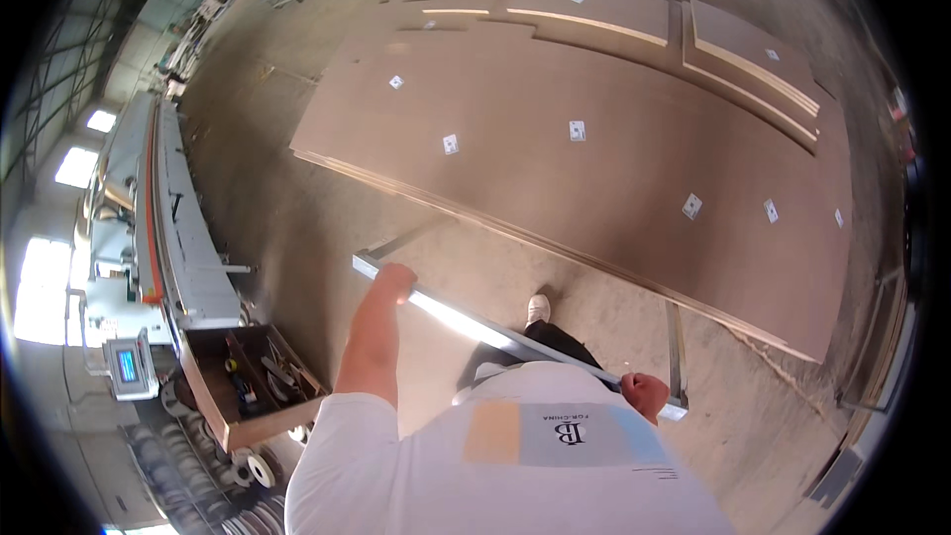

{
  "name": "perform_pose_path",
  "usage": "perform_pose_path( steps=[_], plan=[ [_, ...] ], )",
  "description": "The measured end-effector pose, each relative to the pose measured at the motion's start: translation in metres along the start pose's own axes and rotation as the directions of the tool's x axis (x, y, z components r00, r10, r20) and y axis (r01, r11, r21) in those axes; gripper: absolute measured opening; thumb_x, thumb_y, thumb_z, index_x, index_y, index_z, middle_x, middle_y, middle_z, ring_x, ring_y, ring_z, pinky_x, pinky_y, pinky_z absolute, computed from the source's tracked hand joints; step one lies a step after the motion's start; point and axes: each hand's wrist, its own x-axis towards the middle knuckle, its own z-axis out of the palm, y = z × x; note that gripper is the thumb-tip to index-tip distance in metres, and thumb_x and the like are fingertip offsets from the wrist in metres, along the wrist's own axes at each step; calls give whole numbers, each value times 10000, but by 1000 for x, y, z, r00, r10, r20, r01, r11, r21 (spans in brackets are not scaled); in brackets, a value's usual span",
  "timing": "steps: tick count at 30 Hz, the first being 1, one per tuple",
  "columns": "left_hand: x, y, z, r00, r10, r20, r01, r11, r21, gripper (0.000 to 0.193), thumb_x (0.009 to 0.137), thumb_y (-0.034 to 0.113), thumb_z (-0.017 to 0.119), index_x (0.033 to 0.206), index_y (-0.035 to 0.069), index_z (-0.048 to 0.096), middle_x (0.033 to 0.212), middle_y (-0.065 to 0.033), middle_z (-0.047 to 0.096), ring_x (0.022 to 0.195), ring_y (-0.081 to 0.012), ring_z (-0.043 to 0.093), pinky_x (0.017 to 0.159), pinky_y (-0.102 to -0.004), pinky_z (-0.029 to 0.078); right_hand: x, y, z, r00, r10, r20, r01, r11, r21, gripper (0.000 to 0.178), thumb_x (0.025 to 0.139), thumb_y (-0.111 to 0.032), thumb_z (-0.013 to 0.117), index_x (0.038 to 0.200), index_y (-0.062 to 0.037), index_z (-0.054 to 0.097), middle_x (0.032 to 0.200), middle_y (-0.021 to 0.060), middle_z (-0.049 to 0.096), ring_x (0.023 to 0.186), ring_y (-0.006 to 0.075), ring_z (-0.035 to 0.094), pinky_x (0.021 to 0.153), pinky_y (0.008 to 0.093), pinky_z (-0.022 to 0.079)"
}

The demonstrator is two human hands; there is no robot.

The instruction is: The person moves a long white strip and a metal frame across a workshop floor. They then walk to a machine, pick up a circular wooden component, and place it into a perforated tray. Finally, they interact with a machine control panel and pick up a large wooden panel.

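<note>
A long silvery metal bar [466, 322] crosses in front of my body, slanting from upper left to lower right. Near its left end, my left hand [397, 281] is closed around it. My right hand [645, 393] grips it close to the right end, fingers curled. From both ends, narrow side bars [677, 347] run toward the stack of large brown boards [515, 129] and pass out of sight under its near edge. Small white labels [578, 131] lie on the top board. Smaller board pieces [594, 10] rest on the far part of the stack.
At the left stands a long machine [203, 228] with a small screen panel [129, 367]. A wooden drawer-like box [277, 426] of tools sits by it, with several rolls [261, 471] below. More boards [887, 337] lean at the right edge. My shoe [538, 310] is on the concrete floor.
</note>
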Motion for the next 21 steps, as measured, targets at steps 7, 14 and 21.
perform_pose_path(
  steps=[7,14,21],
  plan=[
    [-56,68,50,998,-57,-35,56,998,-24,228,822,124,678,1013,125,802,1111,-112,760,1079,-308,723,903,-421,583,-28,72,-11,992,-99,-82,99,995,-6,306,797,-304,636,631,-55,697,588,172,596,537,333,616,551,413,474],
    [-87,137,101,985,-150,-91,140,985,-101,191,863,132,657,977,116,809,1067,-128,767,1050,-312,732,881,-426,590,-34,121,-71,975,-178,135,154,973,169,261,792,-313,709,655,-92,701,573,119,596,508,231,607,516,346,451],
    [-147,236,123,978,-205,-31,197,966,-169,235,873,133,640,1038,146,806,1123,-116,759,1090,-304,719,928,-418,576,-45,214,-92,960,-276,48,271,958,93,234,780,-373,740,664,-170,730,592,85,621,520,252,620,500,364,443]
  ],
)
